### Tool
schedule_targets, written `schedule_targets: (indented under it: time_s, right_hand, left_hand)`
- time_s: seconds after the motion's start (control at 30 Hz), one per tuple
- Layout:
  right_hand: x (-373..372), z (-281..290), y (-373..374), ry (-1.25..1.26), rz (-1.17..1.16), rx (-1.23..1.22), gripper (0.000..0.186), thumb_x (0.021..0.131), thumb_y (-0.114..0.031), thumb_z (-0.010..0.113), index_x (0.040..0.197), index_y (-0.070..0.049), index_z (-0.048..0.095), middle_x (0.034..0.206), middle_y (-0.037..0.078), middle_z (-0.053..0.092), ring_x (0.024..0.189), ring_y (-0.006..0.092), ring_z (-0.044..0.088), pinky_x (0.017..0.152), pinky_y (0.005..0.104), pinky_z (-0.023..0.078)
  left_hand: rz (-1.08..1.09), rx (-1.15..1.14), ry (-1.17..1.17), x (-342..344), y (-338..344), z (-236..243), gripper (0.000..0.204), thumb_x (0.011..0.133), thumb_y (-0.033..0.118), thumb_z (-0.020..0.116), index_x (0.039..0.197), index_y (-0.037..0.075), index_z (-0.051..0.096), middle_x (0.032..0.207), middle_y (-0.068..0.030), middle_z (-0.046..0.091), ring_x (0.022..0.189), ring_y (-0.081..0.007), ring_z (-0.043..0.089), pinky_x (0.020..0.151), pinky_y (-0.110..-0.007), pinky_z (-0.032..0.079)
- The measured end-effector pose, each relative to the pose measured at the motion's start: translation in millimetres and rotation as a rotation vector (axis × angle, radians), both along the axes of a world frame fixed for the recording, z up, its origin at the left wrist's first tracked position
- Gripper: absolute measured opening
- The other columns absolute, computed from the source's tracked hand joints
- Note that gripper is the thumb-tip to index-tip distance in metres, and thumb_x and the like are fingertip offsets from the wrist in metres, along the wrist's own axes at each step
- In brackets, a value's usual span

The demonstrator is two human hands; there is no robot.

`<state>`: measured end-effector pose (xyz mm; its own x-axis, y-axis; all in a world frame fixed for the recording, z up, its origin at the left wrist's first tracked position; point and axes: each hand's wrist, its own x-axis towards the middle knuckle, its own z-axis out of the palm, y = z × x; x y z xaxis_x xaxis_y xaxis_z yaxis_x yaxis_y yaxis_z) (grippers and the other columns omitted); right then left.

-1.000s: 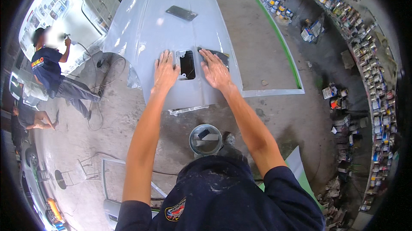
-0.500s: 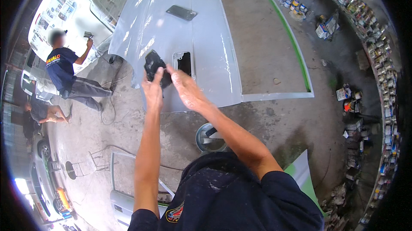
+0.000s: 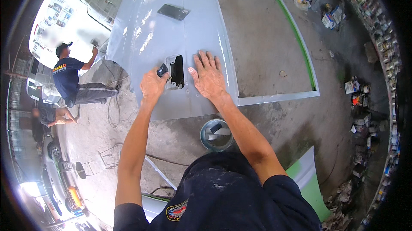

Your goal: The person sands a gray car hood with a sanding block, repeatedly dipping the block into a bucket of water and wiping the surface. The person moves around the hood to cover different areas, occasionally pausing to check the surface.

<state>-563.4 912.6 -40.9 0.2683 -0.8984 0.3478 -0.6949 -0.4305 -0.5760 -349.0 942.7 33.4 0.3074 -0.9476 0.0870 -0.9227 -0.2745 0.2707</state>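
Note:
My left hand [image 3: 152,83] is closed on a small black sanding sheet [image 3: 162,70], pressed to the pale grey car panel [image 3: 148,46] just left of a rectangular cut-out [image 3: 177,72] with a dark interior. My right hand [image 3: 207,74] lies open on the panel right of the cut-out, fingers spread, thumb toward the opening. A dark grey rectangular piece [image 3: 173,12] rests higher up on the same panel. Attached at the right is a window frame [image 3: 313,76] with a green edge. A metal bucket [image 3: 206,145] with water and blocks inside stands on the floor below the panel.
A co-worker [image 3: 68,76] at the left holds a spray gun [image 3: 95,42] at a masked white vehicle; another person [image 3: 56,115] sits behind. Cans line a curved shelf [image 3: 386,59] at the right. A hose, a metal stool [image 3: 81,168] and a green-and-grey panel [image 3: 304,175] are on the floor.
Both hands were first flat on the panel, then raised together around the black sheet. Now they are apart again: left gripping the sheet, right moved rightward and laid flat.

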Motion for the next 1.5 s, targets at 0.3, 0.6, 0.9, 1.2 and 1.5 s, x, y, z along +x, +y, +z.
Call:
schedule_targets:
  time_s: [0.3, 0.6, 0.9, 1.2, 1.5]
  right_hand:
    - [-1, 4, -1, 0.012, 0.01, 0.023, 0.065, 0.112, -0.049, 0.038, 0.155, -0.002, 0.049, 0.166, 0.018, 0.04, 0.155, 0.0389, 0.033, 0.131, 0.0573, 0.02]
    - [0, -3, -2, 0.03, 0.006, -0.014, 0.062, 0.112, -0.048, 0.041, 0.156, -0.004, 0.048, 0.165, 0.017, 0.041, 0.155, 0.0391, 0.033, 0.13, 0.0579, 0.022]
    - [2, -6, -5, 0.034, 0.006, -0.022, 0.065, 0.112, -0.051, 0.039, 0.157, -0.005, 0.048, 0.166, 0.017, 0.04, 0.155, 0.0399, 0.034, 0.13, 0.0583, 0.02]
    - [2, -4, -4, 0.043, 0.018, 0.004, 0.066, 0.113, -0.052, 0.036, 0.158, -0.005, 0.046, 0.167, 0.017, 0.039, 0.156, 0.0388, 0.032, 0.131, 0.0568, 0.019]
    - [-1, 1, -3, 0.076, 0.029, 0.007, 0.066, 0.112, -0.052, 0.037, 0.159, -0.005, 0.045, 0.167, 0.017, 0.039, 0.156, 0.0398, 0.031, 0.13, 0.0584, 0.019]
  left_hand:
    - [0.048, -0.107, -0.054, 5, -51, -16, 0.041, 0.092, 0.038, 0.076, 0.124, 0.012, 0.077, 0.101, -0.022, 0.078, 0.098, -0.045, 0.074, 0.087, -0.052, 0.057]
    - [-0.021, -0.101, -0.095, 13, -20, -20, 0.046, 0.091, 0.035, 0.078, 0.129, 0.01, 0.075, 0.109, -0.0226, 0.078, 0.105, -0.0451, 0.073, 0.092, -0.053, 0.056]
    - [0.235, 0.226, 0.317, -11, 34, -6, 0.043, 0.085, 0.029, 0.084, 0.116, 0.001, 0.076, 0.1, -0.023, 0.078, 0.092, -0.0408, 0.074, 0.084, -0.048, 0.056]
    - [-0.328, -0.257, 0.003, -5, 44, 36, 0.019, 0.087, 0.009, 0.08, 0.105, 0.011, 0.08, 0.103, -0.0093, 0.075, 0.094, -0.0312, 0.072, 0.078, -0.039, 0.054]
    - [-0.688, 0.123, -0.463, -7, 50, 3, 0.041, 0.073, -0.001, 0.072, 0.113, 0.007, 0.075, 0.111, -0.0102, 0.072, 0.11, -0.0345, 0.067, 0.089, -0.045, 0.055]
